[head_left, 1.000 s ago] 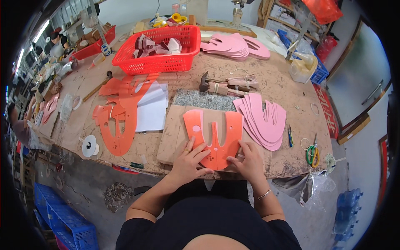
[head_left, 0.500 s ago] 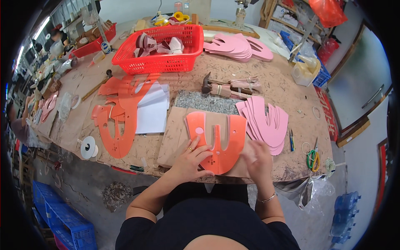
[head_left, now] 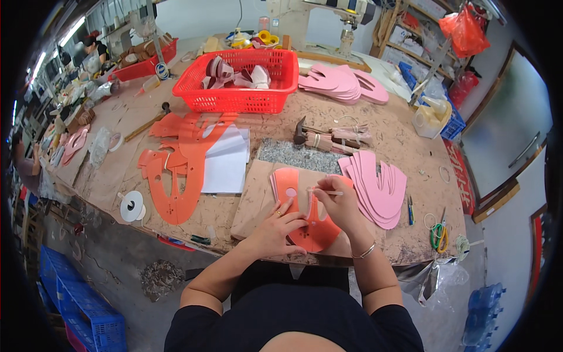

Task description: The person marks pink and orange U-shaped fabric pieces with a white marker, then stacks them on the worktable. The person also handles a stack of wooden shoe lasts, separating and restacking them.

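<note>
An orange template [head_left: 316,239] with cut-out slots lies over a pink piece on a brown board [head_left: 251,202] in front of me. My left hand [head_left: 275,230] rests on the template's left side, fingers spread and pressing it down, with a ring on one finger. In my right hand [head_left: 340,206] a thin, pale pen-like stick [head_left: 334,192] is pinched. That hand is over the template's middle and right prongs and hides part of them; the stick's tip is too small to make out.
Pink cut pieces [head_left: 375,190] are fanned out at right. Orange templates [head_left: 176,202] lie at left on white paper [head_left: 226,170]. Beyond are a hammer [head_left: 300,132], tied pink bundles [head_left: 328,142] and a red basket [head_left: 234,104]. Scissors [head_left: 440,234] lie near the right edge.
My right hand has moved left from beside the template to over its prongs, and the pale stick now shows in its fingers. My left hand still holds the template down. The view has shifted slightly.
</note>
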Motion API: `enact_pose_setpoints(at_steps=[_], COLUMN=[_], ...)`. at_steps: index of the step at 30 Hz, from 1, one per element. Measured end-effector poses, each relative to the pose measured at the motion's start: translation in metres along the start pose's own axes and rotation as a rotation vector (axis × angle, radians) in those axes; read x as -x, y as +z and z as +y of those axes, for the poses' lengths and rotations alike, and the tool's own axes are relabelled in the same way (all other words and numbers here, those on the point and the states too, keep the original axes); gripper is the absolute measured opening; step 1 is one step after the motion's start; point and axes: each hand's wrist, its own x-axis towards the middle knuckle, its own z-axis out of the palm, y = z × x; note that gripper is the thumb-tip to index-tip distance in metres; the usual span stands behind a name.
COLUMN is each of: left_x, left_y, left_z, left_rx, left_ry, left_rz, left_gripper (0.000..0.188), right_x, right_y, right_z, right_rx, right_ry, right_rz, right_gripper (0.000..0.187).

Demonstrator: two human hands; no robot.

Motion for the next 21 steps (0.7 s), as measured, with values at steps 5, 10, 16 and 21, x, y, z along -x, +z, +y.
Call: enact_pose_setpoints(at_steps=[5, 10, 16, 21], left_x=[-0.003, -0.005, -0.006, -0.005], left_y=[-0.002, -0.004, -0.001, 0.003], left_z=[-0.001, 0.002, 0.000, 0.002], left_rx=[-0.013, -0.055, -0.054, -0.100], left_ry=[0.022, 0.033, 0.030, 0.026], left_rz=[0.006, 0.048, 0.073, 0.087], left_gripper=[0.069, 0.072, 0.076, 0.076], right_x=[-0.050, -0.078, -0.095, -0.098], right_y=[0.014, 0.035, 0.039, 0.040], right_z=[0.020, 0.030, 0.027, 0.029], right_rx=[0.062, 0.134, 0.190, 0.212], right_ry=[0.072, -0.005, -0.016, -0.064], right_rz=[0.018, -0.039, -0.173, -0.181], right_gripper=[0.024, 0.021, 0.019, 0.019])
